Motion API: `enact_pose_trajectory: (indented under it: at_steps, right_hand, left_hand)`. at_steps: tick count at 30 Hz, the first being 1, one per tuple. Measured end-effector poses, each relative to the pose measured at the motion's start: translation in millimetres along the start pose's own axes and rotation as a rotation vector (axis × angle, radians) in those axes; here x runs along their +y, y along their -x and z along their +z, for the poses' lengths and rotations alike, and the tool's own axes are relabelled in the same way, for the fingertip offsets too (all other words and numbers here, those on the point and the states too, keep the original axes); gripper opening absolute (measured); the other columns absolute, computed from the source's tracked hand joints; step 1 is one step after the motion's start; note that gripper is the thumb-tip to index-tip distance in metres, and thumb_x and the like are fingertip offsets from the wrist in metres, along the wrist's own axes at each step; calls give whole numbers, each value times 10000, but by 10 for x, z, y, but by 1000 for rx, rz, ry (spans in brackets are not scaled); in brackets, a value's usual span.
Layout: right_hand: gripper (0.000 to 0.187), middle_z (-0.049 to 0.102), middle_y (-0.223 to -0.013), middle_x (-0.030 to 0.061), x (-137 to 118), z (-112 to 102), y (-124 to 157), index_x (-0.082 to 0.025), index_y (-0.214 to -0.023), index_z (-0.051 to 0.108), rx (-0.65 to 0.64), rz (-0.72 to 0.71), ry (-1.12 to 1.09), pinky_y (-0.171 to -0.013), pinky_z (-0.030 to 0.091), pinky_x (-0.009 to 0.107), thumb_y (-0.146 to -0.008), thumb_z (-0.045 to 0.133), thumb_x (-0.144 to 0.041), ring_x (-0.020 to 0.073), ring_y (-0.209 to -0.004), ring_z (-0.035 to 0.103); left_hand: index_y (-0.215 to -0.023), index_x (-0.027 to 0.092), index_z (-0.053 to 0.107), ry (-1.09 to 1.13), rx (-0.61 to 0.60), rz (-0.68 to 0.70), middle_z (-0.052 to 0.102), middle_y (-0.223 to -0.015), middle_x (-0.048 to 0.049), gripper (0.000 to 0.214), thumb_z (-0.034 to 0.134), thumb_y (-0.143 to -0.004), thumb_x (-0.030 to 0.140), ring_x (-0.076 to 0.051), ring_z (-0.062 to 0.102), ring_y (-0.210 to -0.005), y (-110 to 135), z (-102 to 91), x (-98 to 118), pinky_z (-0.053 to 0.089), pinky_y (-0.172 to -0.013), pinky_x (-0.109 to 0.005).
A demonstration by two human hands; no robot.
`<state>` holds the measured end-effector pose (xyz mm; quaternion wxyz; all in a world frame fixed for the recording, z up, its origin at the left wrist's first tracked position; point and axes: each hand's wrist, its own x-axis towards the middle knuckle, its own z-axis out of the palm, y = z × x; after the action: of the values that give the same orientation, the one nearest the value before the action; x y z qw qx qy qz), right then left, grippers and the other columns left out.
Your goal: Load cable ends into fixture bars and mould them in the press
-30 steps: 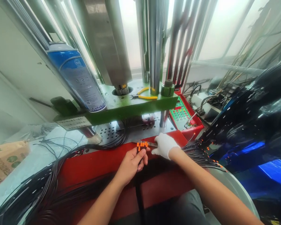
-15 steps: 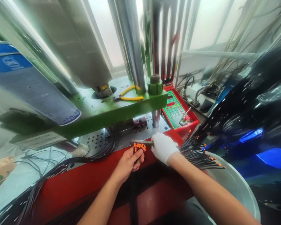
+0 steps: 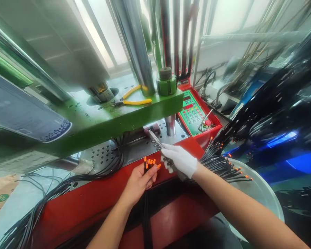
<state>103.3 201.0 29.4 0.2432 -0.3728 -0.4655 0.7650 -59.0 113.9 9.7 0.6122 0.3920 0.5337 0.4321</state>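
Observation:
My bare left hand point(image 3: 142, 178) is closed around a bundle of black cables point(image 3: 146, 221) in front of the red machine base. Their orange tips point(image 3: 150, 161) stick out above my thumb and fingers, and the cables hang down below. To its right, my right hand point(image 3: 181, 159), in a white glove, grips a narrow metal bar point(image 3: 157, 139) with small dark pieces along it. The bar slants up and away over the perforated metal plate, its far end near a dark metal block point(image 3: 152, 129) under the green platen. What the gloved fingers cover is hidden.
Yellow-handled pliers point(image 3: 137, 101) lie on the green platen point(image 3: 124, 121). A blue-and-white can point(image 3: 28, 107) is close at left. Beyond my right hand are a red control panel point(image 3: 194, 114) and more orange-tipped cables point(image 3: 223, 166) over a pale round tub point(image 3: 271, 197).
My right hand has turned the metal bar from lying level by the orange tips to pointing away toward the machine. My left hand keeps its cables, and the orange tips have spread slightly.

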Motion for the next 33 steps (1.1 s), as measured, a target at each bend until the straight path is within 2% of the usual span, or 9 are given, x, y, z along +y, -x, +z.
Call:
enact_pose_trajectory:
  at_steps: [2, 5, 19, 22, 25, 28, 30, 33]
  right_hand:
    - [403, 548, -757, 2, 34, 20, -5, -167, -1252, 504, -7, -96, -17, -413, 430, 187, -869, 506, -291, 80, -513, 495]
    - [503, 577, -816, 33, 41, 60, 7, -153, -1366, 431, 26, -127, -46, -433, 447, 189, -888, 491, -298, 87, -559, 512]
    - [503, 621, -863, 51, 6, 121, 61, -154, -1386, 434, 56, -141, -12, -454, 459, 192, -900, 484, -273, 90, -569, 523]
    - [537, 624, -863, 49, 37, 123, 48, -147, -1406, 407, 88, -147, -2, -459, 464, 199, -892, 496, -275, 87, -559, 511]
    - [553, 615, -836, 39, 93, 123, 20, -152, -1409, 406, 129, -168, 23, -458, 462, 207, -885, 506, -297, 82, -539, 485]
    - [572, 604, -825, 30, 145, 122, -6, -171, -1414, 405, 105, -187, 39, -445, 447, 202, -877, 523, -331, 78, -529, 461]
    - [585, 606, -836, 30, 156, 112, -14, -169, -1411, 407, 60, -190, 19, -448, 447, 201, -870, 536, -350, 78, -534, 467]
    - [587, 616, -860, 35, 125, 81, -7, -167, -1400, 420, -7, -194, -20, -471, 466, 212, -865, 550, -370, 76, -533, 485]
  left_hand:
    - [-718, 140, 470, -25, -15, 3, 464, -589, 52, 301, 598, -867, 367, -4, 251, -410, -1, -6, -11, 169, -395, -166]
    - [-706, 144, 460, -47, -27, 2, 447, -580, 55, 308, 589, -873, 368, -9, 240, -419, 3, -8, -20, 169, -394, -168]
    - [-804, 155, 492, -101, -12, -13, 447, -581, 66, 285, 596, -856, 415, -28, 262, -430, 7, 9, -35, 185, -410, -182]
    - [-782, 160, 500, -248, 61, 19, 454, -580, 60, 289, 577, -861, 427, -49, 303, -451, 27, 59, -8, 245, -439, -194]
    - [-735, 166, 515, -470, 183, 118, 479, -581, 43, 271, 574, -860, 400, -86, 393, -518, 73, 159, 41, 323, -515, -212]
    - [-691, 174, 536, -619, 264, 215, 512, -572, 27, 244, 589, -843, 358, -120, 453, -558, 107, 233, 66, 343, -550, -226]
    - [-668, 174, 541, -608, 251, 222, 518, -566, 21, 258, 594, -837, 362, -123, 458, -545, 104, 227, 58, 340, -538, -227]
    - [-754, 163, 557, -366, 185, 131, 527, -622, 18, 300, 539, -863, 442, -91, 412, -474, 67, 144, 28, 320, -469, -217]
